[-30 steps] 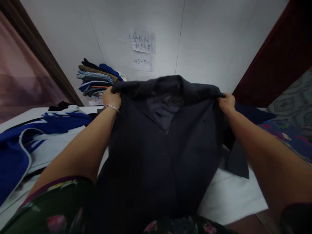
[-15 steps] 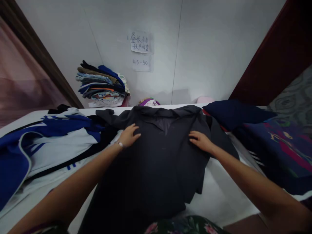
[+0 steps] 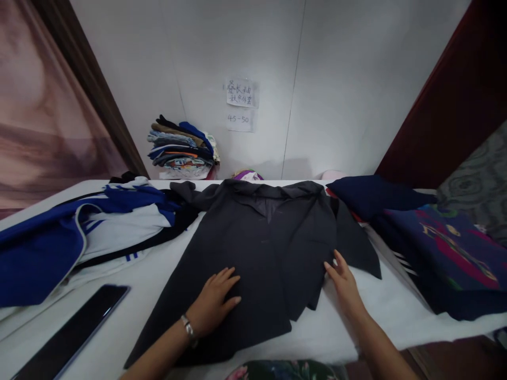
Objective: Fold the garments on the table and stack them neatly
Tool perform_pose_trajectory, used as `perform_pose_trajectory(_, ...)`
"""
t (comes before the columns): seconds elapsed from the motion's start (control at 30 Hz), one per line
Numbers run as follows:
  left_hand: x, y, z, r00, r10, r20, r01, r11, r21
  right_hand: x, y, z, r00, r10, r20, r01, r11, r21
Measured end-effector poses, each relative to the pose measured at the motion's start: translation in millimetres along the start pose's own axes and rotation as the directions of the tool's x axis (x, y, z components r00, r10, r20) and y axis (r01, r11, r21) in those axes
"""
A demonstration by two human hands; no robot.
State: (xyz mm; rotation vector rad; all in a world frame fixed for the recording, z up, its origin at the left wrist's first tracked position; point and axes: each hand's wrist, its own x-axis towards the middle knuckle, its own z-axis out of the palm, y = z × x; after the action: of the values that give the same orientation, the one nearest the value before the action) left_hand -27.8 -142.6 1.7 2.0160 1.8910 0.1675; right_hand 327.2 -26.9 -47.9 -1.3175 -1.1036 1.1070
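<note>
A dark grey jacket [image 3: 257,253] lies spread on the white-covered table, its collar toward the wall. One sleeve reaches out past the collar on the left; the other hangs down along the right side. My left hand [image 3: 214,302], with a bracelet at the wrist, rests open and flat on the lower left of the jacket. At the jacket's right edge is my right hand [image 3: 344,282], fingers apart, its fingertips touching or just above the cloth.
Blue and white garments [image 3: 114,227] are heaped at the left, with a dark phone [image 3: 75,332] nearer me. Folded dark clothes [image 3: 443,253] lie at the right. Against the wall stands a stack of folded clothes [image 3: 182,150]; paper signs [image 3: 241,94] hang above.
Both hands have slid from the upper part of the jacket down toward me, the right one out to its side edge. The view has tilted up, and the phone has come into sight.
</note>
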Motion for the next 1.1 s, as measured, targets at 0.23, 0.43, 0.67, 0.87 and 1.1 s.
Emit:
perform_pose_trajectory(0.23, -15.4, 59.4, 52.0, 0.998, 0.058, -0.026, -0.057, 0.998, 0.028, -10.6, -11.0, 3.9, 0.981, 0.169, 0.101, -0.193, 0.927, 0.322)
perform_pose_trajectory(0.43, -10.9, 69.2, 47.6, 0.995, 0.094, 0.015, -0.095, 0.992, 0.08, -11.7, -29.4, 8.5, 0.93, 0.154, 0.334, -0.241, 0.941, 0.238)
perform_pose_trajectory(0.67, -6.3, 74.6, 46.1, 0.996, 0.087, 0.011, -0.088, 0.992, 0.088, -14.0, -22.9, 16.3, 0.935, 0.08, 0.345, -0.106, 0.993, 0.058)
perform_pose_trajectory(0.87, -9.2, 81.0, 40.5, 0.995, 0.079, -0.056, -0.072, 0.991, 0.112, -14.7, -16.0, 18.7, 0.951, 0.062, 0.304, -0.108, 0.985, 0.136)
perform_pose_trajectory(1.1, -10.1, 80.7, 41.3, 0.989, 0.052, -0.139, -0.052, 0.999, 0.003, -23.9, -24.0, 21.2, 0.952, 0.017, 0.306, -0.118, 0.942, 0.315)
